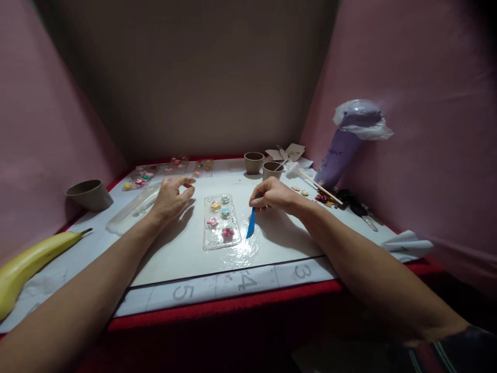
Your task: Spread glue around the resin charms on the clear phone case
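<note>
A clear phone case (209,241) lies on the white board, with several small coloured charms (228,232) on it. My right hand (272,196), just right of the case, pinches a blue plastic knife (251,224); its blade points down towards the board. My left hand (173,199) hovers to the left of the case, fingers apart and curved, with nothing in them. Below and right of the case, a wet or glossy patch (240,254) catches the light.
A clear plastic tray (124,216) lies beside my left hand. Further left are a banana (39,256) and a grey-brown cup (91,196). Two cups (254,162) stand at the back. Packs of charms (144,178) lie back left. A purple piping bag (337,155) and a wooden stick (320,187) are right.
</note>
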Tool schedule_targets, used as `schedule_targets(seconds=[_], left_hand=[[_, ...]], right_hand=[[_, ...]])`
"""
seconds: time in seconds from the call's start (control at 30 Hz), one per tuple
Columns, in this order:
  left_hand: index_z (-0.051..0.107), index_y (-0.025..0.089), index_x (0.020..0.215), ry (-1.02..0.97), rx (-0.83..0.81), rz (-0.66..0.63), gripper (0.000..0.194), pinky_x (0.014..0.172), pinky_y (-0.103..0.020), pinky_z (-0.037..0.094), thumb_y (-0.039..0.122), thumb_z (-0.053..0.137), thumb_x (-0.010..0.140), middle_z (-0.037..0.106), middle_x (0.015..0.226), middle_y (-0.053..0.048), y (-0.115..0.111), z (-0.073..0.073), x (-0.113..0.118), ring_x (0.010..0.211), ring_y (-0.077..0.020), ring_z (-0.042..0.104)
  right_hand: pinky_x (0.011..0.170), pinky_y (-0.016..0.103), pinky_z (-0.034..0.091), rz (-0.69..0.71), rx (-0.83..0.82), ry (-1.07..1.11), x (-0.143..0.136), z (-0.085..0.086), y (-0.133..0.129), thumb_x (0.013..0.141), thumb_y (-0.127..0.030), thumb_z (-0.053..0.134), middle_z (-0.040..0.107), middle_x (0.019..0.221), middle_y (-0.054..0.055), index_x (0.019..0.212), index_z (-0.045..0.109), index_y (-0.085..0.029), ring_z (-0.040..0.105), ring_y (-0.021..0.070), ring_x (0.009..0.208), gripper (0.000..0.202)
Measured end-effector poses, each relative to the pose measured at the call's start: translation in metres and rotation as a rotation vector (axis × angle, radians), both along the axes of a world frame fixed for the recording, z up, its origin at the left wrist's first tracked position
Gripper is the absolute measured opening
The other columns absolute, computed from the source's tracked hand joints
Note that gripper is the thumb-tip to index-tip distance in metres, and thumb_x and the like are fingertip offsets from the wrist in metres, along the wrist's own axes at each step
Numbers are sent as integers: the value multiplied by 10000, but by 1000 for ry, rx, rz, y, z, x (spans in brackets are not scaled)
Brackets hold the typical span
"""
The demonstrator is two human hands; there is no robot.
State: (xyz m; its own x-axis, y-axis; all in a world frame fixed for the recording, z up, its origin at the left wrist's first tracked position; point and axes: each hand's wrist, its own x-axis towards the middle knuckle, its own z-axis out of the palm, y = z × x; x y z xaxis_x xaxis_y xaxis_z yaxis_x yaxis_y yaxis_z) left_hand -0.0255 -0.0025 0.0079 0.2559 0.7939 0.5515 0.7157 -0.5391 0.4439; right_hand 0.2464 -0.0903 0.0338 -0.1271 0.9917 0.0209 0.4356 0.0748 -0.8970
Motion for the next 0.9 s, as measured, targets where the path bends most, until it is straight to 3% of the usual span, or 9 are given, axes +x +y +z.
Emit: schedule_targets(seconds=[0.07,0.17,0.3,0.53,0.9], left_hand=[[678,198,934,2,1,-3,258,956,-427,416,305,505,776,695,1014,-76,1,0,0,1036,-277,550],[679,195,944,-2,-3,-8,269,955,-429,414,308,503,774,695,1005,-76,1,-1,-1,1032,-275,551],[681,197,947,-15,-28,3,267,951,-443,412,299,507,771,693,998,-78,1,0,0,1044,-286,542],[682,180,959,-1,-56,-7,292,954,-452,403,294,491,769,698,984,-88,-1,3,1,1040,-303,526],[671,196,957,18,-44,-20,269,961,-430,393,259,481,776,702,965,-85,0,2,1,998,-285,536]], right_hand=[[456,224,376,0,-17,74,2,4,-1,632,-87,652,627,489,26,551,677,-138,514,96,458,99],[471,242,394,-130,66,134,5,6,2,644,-95,644,644,526,40,560,673,-136,506,98,461,99],[503,267,446,-268,163,139,7,-4,10,662,-106,648,651,556,57,586,671,-125,532,110,470,83],[491,230,455,-220,219,-62,17,-17,20,657,-127,650,659,558,44,649,701,-126,571,112,493,52],[462,225,362,-57,54,-273,37,14,-15,659,-165,646,634,589,26,694,698,-136,518,97,511,70]])
